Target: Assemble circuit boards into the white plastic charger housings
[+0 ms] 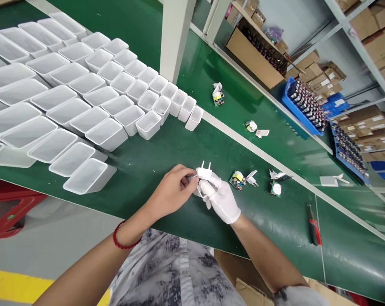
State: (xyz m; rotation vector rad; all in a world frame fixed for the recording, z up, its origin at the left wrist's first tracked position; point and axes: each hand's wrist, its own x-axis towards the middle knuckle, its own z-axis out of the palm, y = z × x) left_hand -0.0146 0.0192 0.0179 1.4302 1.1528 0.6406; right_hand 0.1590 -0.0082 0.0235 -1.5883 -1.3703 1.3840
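Just above the green bench, my two hands meet around a white plug piece (204,171) whose two metal pins point away from me. My bare left hand (175,187) pinches at its left side, fingers closed. In a white glove, my right hand (222,197) grips the plug piece from the right. Part of a white housing shows under the fingers, mostly hidden. Right of the glove lies a circuit board with a yellow component (237,180), joined to another plug piece (252,178). Beyond it sits a board with a round white part (276,188).
Many white open plastic cases (86,175) stand in rows on the left. Red-handled pliers (313,229) lie at the right. Further boards (218,95) rest past the pale strip, near a post (176,38). Blue trays (302,110) of parts stand at the back right.
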